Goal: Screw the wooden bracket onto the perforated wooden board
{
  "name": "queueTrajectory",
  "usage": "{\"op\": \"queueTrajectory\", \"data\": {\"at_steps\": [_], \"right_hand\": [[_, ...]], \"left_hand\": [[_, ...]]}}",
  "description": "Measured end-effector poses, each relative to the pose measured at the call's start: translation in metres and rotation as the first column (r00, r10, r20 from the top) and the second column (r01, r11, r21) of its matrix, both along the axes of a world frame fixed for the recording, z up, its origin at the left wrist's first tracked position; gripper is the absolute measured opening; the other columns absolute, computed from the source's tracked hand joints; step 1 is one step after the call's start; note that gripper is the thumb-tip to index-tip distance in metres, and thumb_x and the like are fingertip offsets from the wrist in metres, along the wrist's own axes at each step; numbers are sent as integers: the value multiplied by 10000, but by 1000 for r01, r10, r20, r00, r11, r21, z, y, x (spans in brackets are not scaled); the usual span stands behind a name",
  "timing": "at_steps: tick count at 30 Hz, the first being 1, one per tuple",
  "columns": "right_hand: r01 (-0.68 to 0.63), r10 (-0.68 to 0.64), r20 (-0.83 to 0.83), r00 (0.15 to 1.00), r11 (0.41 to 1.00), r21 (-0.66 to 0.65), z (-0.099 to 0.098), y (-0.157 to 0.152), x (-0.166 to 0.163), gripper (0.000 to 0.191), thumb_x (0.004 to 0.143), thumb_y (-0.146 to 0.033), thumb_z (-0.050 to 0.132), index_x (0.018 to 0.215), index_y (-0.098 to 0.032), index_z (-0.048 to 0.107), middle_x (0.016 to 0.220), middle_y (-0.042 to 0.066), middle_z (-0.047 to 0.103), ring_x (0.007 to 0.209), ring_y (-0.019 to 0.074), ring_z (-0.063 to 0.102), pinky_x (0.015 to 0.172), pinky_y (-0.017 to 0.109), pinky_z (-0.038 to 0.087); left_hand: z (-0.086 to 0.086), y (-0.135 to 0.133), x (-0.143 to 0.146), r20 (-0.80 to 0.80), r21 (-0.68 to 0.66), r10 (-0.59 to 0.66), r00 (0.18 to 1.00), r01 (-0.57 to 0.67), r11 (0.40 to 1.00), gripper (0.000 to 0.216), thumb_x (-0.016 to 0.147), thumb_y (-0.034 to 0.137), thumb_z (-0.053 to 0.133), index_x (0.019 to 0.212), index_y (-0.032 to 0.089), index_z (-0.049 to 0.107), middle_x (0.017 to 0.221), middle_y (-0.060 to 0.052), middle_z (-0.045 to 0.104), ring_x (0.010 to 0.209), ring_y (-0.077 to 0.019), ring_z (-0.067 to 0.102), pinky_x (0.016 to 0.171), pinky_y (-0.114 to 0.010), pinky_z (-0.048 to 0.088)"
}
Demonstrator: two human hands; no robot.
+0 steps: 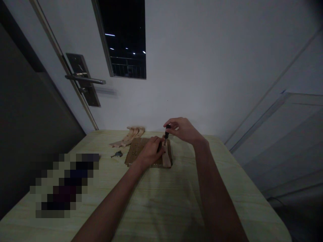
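Note:
A flat wooden board (135,151) with small holes lies on the pale table (161,201) near its far edge. My left hand (149,151) rests on the board, fingers curled round a light wooden piece (166,158) at the board's right end. My right hand (182,129) pinches the black handle of a small screwdriver (167,131), held upright with its tip down on that piece.
Several curved wooden slats (128,136) lie behind the board by the wall. A small dark metal part (117,154) sits left of the board. A blurred dark item (64,185) lies at the left. A door with a lever handle (84,79) stands at the left.

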State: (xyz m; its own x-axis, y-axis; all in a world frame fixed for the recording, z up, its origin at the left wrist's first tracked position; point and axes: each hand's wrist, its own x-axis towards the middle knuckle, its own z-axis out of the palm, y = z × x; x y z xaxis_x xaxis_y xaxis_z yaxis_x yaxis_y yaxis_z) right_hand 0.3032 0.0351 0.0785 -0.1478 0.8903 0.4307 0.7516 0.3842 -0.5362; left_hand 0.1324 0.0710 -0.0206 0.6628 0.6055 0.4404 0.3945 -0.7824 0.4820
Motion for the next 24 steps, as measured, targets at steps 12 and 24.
{"op": "queueTrajectory", "data": {"at_steps": [12,24], "right_hand": [[-32,33,-41,999,999,26,1,1,-5,141,701,-245,708,791,-173,627,747,-4,637,570,89,550,559,224,446],[-33,34,-39,999,999,22,-1,-1,1,232,770,-137,584,961,-174,710,908,62,706,736,138,646,690,275,540]], "left_hand": [[-4,3,1,19,35,-3,1000,2,999,175,852,216,484,1013,174,539,993,-73,561,976,-221,525,892,-392,449],[0,1,1,3,6,7,1000,-7,1000,190,845,210,478,1019,169,542,986,-77,569,958,-219,537,873,-393,462]]}}
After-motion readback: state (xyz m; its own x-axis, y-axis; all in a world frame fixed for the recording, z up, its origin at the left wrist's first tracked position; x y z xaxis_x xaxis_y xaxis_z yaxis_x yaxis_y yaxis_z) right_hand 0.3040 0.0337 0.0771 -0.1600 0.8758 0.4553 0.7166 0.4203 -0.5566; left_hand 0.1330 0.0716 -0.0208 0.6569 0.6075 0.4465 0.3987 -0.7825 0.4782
